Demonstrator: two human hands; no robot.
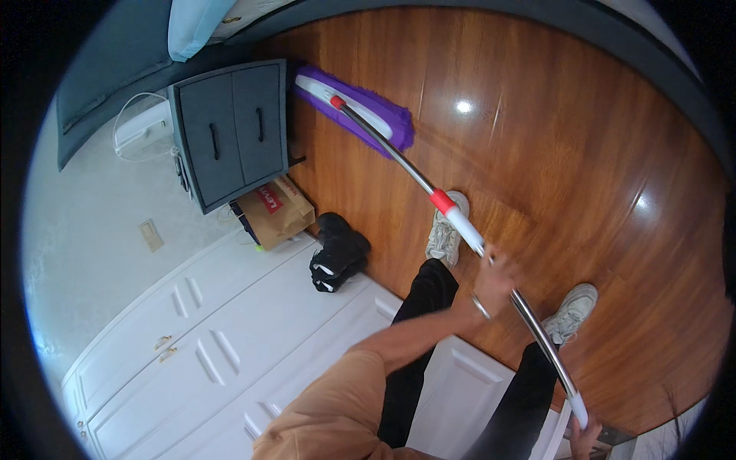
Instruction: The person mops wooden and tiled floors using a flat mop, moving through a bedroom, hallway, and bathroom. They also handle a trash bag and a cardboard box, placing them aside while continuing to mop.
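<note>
A flat mop with a purple fringed pad (402, 123) and a white plate rests on the wooden floor beside the nightstand. Its metal pole (537, 322) runs diagonally back towards me, with a red collar (441, 201) and a white sleeve partway along. My left hand (497, 276) wraps around the pole just behind that sleeve; a bracelet circles the wrist. Lower right, at the white end grip (579, 409), my right hand (583, 438) holds the pole's end and is partly cut off by the rim of the view.
A grey two-drawer nightstand (233, 135) stands against the wall near the mop pad. A brown paper bag (282, 213) and black shoes (339, 253) sit between it and white wardrobe doors (213, 345). A dark bed base (552, 11) curves along the far side. My sneakers (445, 230) are on the floor.
</note>
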